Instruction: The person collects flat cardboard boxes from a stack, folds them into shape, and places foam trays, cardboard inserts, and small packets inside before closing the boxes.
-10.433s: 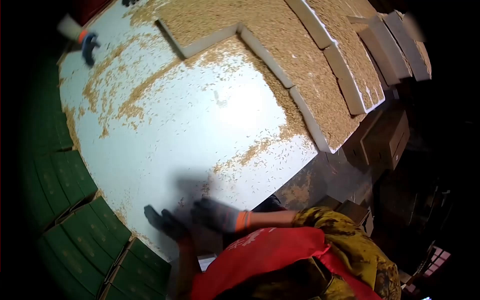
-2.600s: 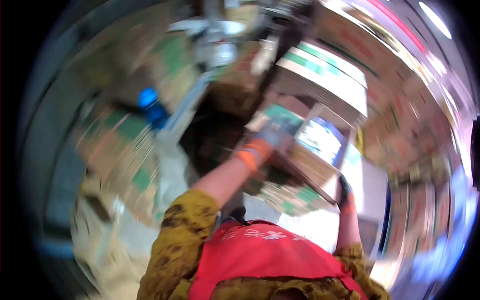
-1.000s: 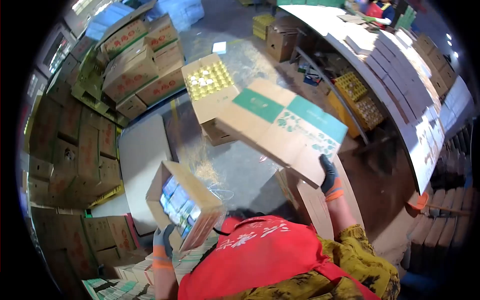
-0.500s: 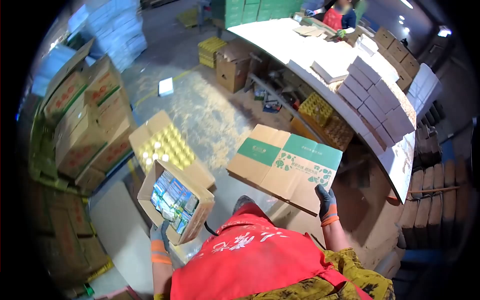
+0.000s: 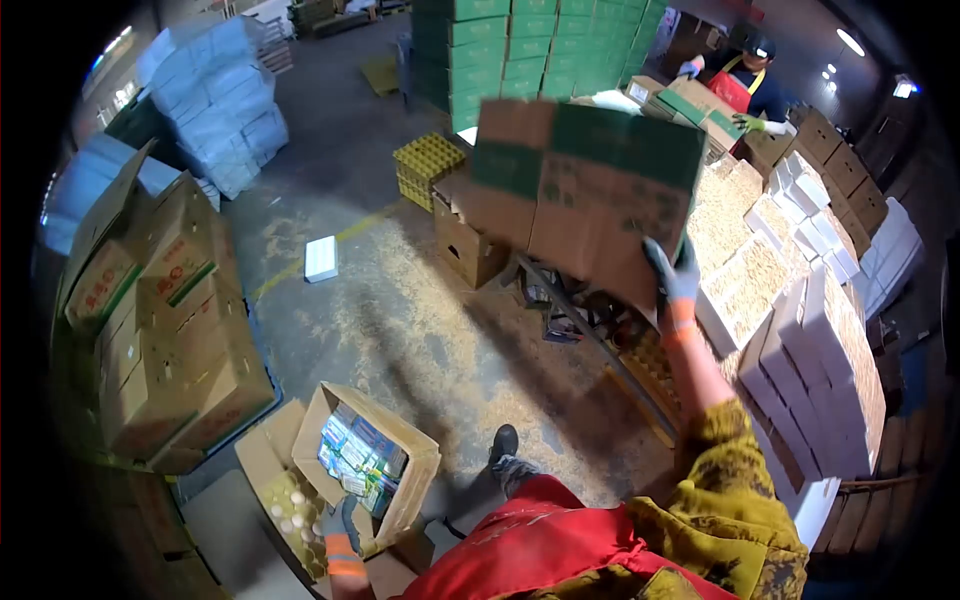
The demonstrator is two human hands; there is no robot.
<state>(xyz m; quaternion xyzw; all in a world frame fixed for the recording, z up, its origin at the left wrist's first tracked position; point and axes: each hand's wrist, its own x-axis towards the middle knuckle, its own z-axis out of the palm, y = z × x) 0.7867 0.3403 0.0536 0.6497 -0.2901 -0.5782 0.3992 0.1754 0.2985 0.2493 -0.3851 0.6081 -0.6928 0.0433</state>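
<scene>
In my right hand (image 5: 672, 270), gloved in grey with an orange cuff, the fingers are closed on the right edge of a flat cardboard carton (image 5: 600, 200). This brown carton with a green band is held up at arm's length and partly hides the workbench. At the lower left, my gloved left hand (image 5: 342, 525) grips the near rim of an open cardboard box (image 5: 425, 465), its fingers partly hidden. Blue and green printed packets (image 5: 362, 455) lie inside that box. Just beside it, an egg box (image 5: 262, 450) holds several pale eggs (image 5: 292, 508).
Brown cartons (image 5: 165, 340) are stacked at left, wrapped white bundles (image 5: 215, 110) behind them. White trays of shavings (image 5: 745, 285) stand on the right. A co-worker (image 5: 745, 85) handles a carton at the far bench. A white block (image 5: 321, 259) lies on the floor.
My right hand has raised the flat carton up and forward, away from my body. My view has shifted, and the left hand stays at the rim of the box of packets.
</scene>
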